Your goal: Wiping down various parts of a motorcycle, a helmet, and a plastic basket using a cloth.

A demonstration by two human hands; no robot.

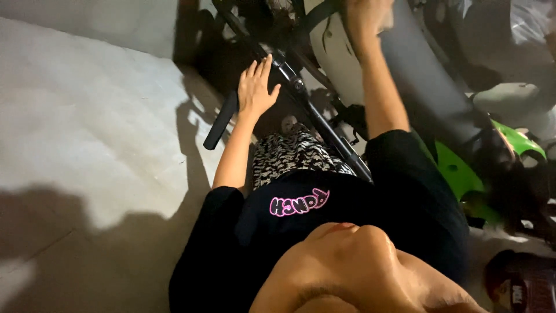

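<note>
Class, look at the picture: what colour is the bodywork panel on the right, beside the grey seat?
Bright green panel, beside the grey seat; shown in the head view, the only one.

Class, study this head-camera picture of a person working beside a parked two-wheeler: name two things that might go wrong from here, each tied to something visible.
1. The left hand is spread open against the black metal bar rather than gripping it, so it might slip off.
2. The right hand reaches up to the grey padded seat at the frame's top edge; its fingers are cut off, so its hold cannot be judged. Deep shadow hides the parts between the hands, where a finger might get pinched.
</note>
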